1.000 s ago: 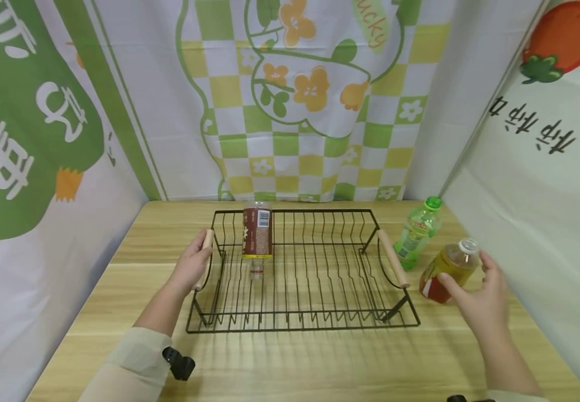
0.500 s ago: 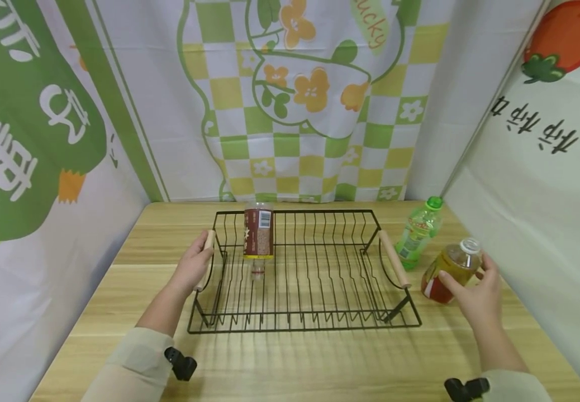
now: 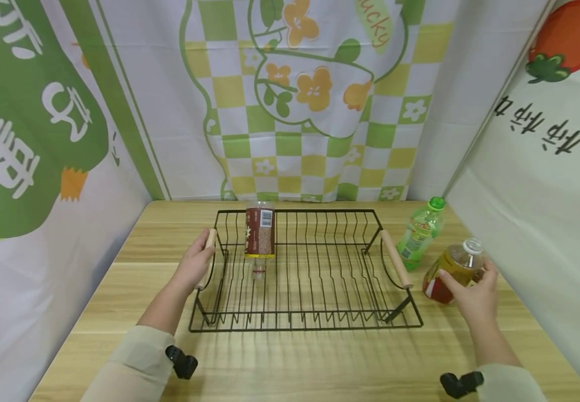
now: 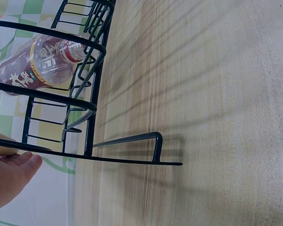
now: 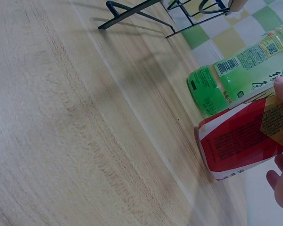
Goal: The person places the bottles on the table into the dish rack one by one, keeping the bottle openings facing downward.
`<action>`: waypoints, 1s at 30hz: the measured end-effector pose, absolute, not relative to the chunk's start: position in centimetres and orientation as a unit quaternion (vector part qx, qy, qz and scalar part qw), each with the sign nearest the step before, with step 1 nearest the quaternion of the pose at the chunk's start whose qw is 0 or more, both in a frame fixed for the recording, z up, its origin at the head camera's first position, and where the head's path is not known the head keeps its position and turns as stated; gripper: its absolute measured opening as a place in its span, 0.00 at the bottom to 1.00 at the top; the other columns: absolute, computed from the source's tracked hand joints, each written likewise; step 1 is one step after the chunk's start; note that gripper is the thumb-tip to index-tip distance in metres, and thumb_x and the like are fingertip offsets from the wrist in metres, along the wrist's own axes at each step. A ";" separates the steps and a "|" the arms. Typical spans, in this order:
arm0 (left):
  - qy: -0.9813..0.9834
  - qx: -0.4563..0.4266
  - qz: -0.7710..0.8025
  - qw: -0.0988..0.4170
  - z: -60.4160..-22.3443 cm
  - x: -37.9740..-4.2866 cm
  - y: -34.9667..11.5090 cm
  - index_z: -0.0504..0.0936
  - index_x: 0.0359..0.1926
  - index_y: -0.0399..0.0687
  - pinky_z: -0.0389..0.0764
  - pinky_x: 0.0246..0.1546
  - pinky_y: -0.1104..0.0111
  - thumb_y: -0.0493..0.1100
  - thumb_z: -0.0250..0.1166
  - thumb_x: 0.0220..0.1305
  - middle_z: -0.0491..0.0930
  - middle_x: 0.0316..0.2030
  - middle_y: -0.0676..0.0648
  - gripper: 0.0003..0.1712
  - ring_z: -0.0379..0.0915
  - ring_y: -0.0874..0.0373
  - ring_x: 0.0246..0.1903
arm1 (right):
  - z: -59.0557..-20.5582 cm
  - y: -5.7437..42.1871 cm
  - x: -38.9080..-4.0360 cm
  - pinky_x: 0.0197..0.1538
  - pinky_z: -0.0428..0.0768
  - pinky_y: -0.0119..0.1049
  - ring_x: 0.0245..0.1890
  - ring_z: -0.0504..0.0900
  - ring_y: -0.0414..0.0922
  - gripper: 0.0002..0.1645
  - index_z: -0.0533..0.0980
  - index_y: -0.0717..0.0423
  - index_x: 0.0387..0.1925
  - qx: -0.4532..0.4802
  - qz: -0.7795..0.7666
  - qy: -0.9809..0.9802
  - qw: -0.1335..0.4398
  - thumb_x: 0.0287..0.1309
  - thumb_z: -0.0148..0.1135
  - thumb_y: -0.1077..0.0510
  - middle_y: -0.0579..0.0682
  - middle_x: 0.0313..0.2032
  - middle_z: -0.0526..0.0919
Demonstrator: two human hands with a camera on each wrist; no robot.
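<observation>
On the table stands a black wire dish rack (image 3: 320, 329) with a wooden handle at each end. My left hand (image 3: 195, 262) grips the left handle (image 4: 2, 147). Inside the rack, toward its left side, a clear bottle with a dark red label (image 3: 260, 231) lies neck toward me. At the right, my right hand (image 3: 476, 290) holds a drink bottle with a red and yellow label and white cap (image 3: 451, 271), thumb on its near side and fingers round its far side. That bottle's base is close over the table in the right wrist view (image 5: 240, 141).
A green drink bottle (image 3: 418, 237) stands between the rack's right handle (image 3: 394, 258) and the bottle in my right hand. Patterned cloth (image 3: 315, 156) hangs behind the wooden table (image 3: 320, 368), with more cloth along both sides.
My right hand has come slightly inward, and its fingers have settled round the bottle. The left hand stays at the rack's handle. The view has shifted slightly.
</observation>
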State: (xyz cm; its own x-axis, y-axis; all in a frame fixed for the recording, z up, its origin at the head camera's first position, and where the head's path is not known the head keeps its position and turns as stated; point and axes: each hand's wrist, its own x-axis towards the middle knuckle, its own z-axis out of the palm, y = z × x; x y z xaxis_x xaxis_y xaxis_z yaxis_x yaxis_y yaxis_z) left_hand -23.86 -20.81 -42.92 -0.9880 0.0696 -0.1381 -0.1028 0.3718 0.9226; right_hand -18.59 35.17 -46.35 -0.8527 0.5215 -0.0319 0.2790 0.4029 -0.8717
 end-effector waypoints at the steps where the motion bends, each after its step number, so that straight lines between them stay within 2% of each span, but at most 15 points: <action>1: 0.825 -0.010 0.560 0.077 -42.9 -23.8 -20.8 0.35 0.78 0.50 0.40 0.76 0.46 0.44 0.39 0.77 0.33 0.78 0.43 0.36 0.30 0.42 0.77 | -46.3 35.1 -18.6 0.69 0.61 0.64 0.73 0.53 0.65 0.62 0.32 0.50 0.77 -0.243 0.492 -0.827 0.123 0.59 0.64 0.42 0.64 0.76 0.46; 9: 0.821 -0.011 0.566 0.080 -43.0 -23.8 -20.9 0.35 0.78 0.52 0.40 0.76 0.46 0.44 0.39 0.78 0.32 0.78 0.44 0.36 0.30 0.42 0.77 | -46.4 35.0 -18.7 0.72 0.59 0.61 0.74 0.52 0.63 0.61 0.35 0.49 0.77 -0.256 0.508 -0.811 0.136 0.59 0.65 0.43 0.62 0.76 0.46; 19: 0.817 -0.009 0.571 0.078 -43.1 -23.8 -21.0 0.34 0.78 0.50 0.40 0.76 0.46 0.44 0.39 0.78 0.32 0.78 0.44 0.36 0.29 0.43 0.77 | -45.6 34.5 -18.8 0.72 0.60 0.59 0.72 0.55 0.60 0.59 0.37 0.36 0.77 -0.249 0.517 -0.804 0.157 0.58 0.66 0.45 0.60 0.75 0.49; 30: 0.817 -0.005 0.572 0.073 -43.1 -24.0 -20.9 0.35 0.78 0.49 0.40 0.76 0.47 0.44 0.40 0.78 0.33 0.78 0.43 0.36 0.30 0.43 0.77 | -43.5 33.5 -18.2 0.69 0.65 0.58 0.67 0.61 0.57 0.58 0.39 0.30 0.77 -0.235 0.510 -0.809 0.170 0.58 0.67 0.45 0.58 0.74 0.54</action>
